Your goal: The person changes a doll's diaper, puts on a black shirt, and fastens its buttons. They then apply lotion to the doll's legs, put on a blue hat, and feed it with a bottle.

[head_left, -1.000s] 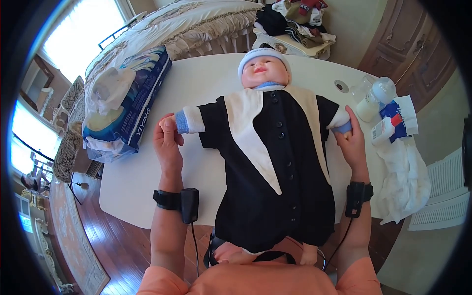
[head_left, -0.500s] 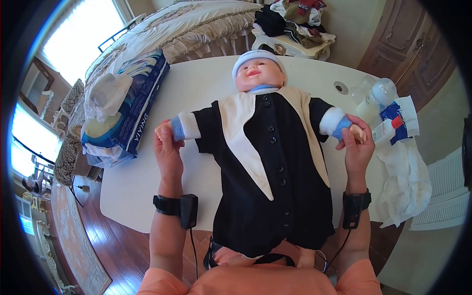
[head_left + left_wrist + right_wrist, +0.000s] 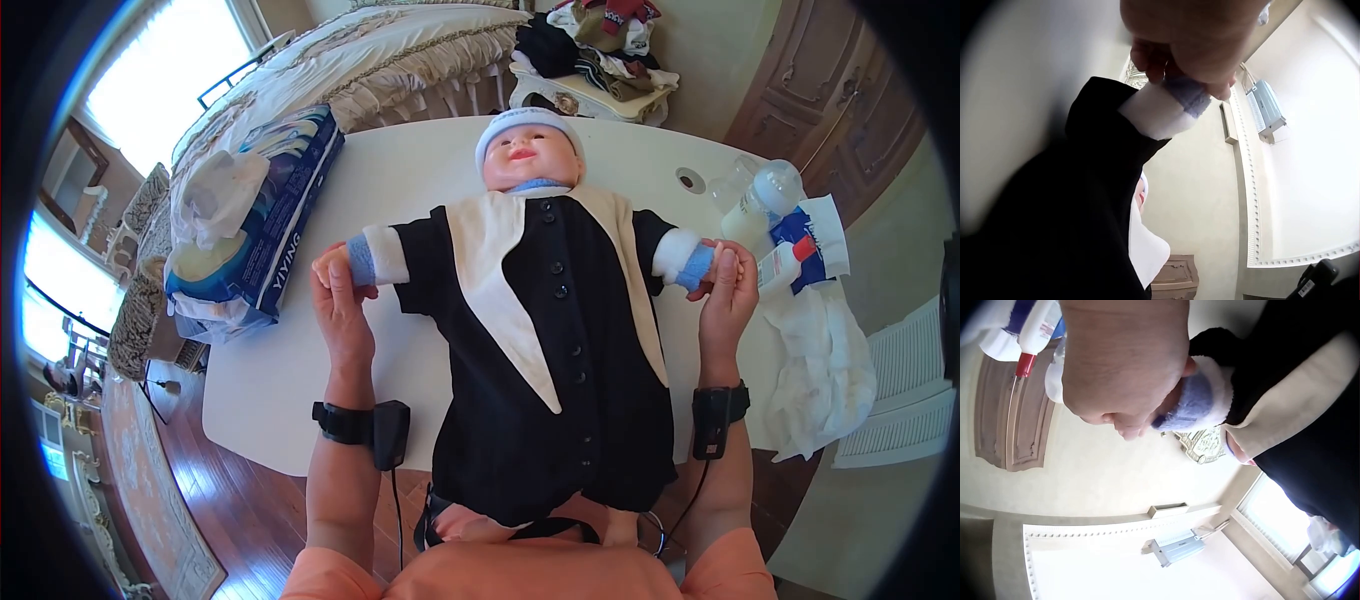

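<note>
A baby doll (image 3: 522, 165) in a white and blue cap lies on its back on the white table (image 3: 300, 400), its feet toward the person. It wears a black buttoned garment (image 3: 510, 420) with cream lapels (image 3: 500, 290); fuzzy white and blue cuffs show past the short sleeves. My left hand (image 3: 342, 310) grips one doll hand, thumb on top, just below the cuff (image 3: 1157, 109). On the other side my right hand (image 3: 730, 310) holds the second doll hand beside its cuff (image 3: 1194, 403). Both doll arms are spread outward.
A blue diaper pack (image 3: 300, 220) with wipes on it lies at the left. At the right are a baby bottle (image 3: 765, 195), a white bottle with a red cap (image 3: 785, 262) and a crumpled white cloth (image 3: 820, 360). A bed (image 3: 400, 60) stands behind the table.
My right hand has shifted outward, and the doll hand it holds now shows above the thumb. The doll's body has moved slightly toward the person; the left hand keeps its hold.
</note>
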A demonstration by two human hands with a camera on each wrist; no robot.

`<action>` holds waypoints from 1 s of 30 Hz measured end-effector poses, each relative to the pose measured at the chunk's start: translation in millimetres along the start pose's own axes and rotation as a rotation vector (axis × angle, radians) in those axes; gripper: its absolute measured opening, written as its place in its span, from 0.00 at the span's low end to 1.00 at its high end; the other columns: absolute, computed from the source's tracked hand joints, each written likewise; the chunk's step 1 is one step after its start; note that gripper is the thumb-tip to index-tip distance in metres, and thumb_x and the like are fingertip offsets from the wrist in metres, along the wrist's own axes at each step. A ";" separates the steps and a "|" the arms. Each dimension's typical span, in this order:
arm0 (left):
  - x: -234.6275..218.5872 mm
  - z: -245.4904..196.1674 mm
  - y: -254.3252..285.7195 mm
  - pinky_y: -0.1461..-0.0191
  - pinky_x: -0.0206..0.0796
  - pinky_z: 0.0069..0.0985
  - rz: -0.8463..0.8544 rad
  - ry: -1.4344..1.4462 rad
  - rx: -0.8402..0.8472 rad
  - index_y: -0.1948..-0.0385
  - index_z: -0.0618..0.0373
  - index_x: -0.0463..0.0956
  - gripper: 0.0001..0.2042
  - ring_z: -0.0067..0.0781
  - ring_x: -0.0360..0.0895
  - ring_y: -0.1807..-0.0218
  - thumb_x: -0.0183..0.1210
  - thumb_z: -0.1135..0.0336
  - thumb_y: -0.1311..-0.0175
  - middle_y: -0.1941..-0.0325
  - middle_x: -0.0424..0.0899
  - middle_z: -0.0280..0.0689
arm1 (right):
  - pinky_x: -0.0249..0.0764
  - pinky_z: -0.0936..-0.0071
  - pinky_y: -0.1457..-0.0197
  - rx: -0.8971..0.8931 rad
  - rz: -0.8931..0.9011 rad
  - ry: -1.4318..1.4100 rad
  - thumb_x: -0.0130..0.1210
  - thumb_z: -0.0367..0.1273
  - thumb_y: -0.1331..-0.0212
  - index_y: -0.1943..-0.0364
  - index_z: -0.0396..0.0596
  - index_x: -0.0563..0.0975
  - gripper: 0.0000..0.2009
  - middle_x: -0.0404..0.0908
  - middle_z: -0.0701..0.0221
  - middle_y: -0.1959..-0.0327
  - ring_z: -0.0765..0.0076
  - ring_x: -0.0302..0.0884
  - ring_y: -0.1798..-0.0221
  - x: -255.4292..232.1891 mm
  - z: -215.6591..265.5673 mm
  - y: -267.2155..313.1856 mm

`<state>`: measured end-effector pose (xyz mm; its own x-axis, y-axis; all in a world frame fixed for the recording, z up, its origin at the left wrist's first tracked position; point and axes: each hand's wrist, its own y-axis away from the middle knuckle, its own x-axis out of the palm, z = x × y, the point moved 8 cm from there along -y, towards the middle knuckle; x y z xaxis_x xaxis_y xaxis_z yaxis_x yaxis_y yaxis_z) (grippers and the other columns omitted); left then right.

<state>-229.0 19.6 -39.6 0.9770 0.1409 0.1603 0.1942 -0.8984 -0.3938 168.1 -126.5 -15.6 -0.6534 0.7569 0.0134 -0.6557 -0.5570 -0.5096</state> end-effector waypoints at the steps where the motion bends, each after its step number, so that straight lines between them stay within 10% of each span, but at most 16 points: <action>1: -1.2 -1.4 -0.8 0.75 0.56 0.14 0.023 -0.044 0.039 0.62 0.60 0.69 0.22 0.17 0.64 0.79 0.36 0.48 0.35 0.76 0.70 0.32 | 0.64 0.89 0.82 -0.012 -0.009 0.007 0.40 0.37 0.37 0.63 0.41 0.68 0.12 0.76 0.67 0.69 0.84 0.64 0.83 0.5 2.0 -0.3; 17: -1.6 -0.5 3.4 0.67 0.57 0.17 -0.015 0.200 -0.087 0.57 0.57 0.67 0.29 0.20 0.69 0.67 0.29 0.41 0.37 0.68 0.74 0.32 | 0.58 0.90 0.83 0.017 0.083 -0.043 0.45 0.32 0.40 0.63 0.39 0.71 0.09 0.78 0.66 0.71 0.87 0.60 0.86 2.8 1.7 -0.1; 30: -18.0 5.6 -3.9 0.75 0.56 0.12 -0.077 0.021 -0.082 0.64 0.60 0.70 0.24 0.16 0.65 0.79 0.33 0.47 0.34 0.75 0.73 0.32 | 0.56 0.90 0.80 0.024 0.020 -0.007 0.34 0.41 0.36 0.68 0.41 0.72 0.18 0.77 0.69 0.71 0.88 0.58 0.83 0.7 -0.8 -0.9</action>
<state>-246.9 22.8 -46.0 0.9572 0.2029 0.2064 0.2599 -0.9166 -0.3040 168.6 -125.2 -15.8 -0.6693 0.7430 0.0093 -0.6512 -0.5805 -0.4888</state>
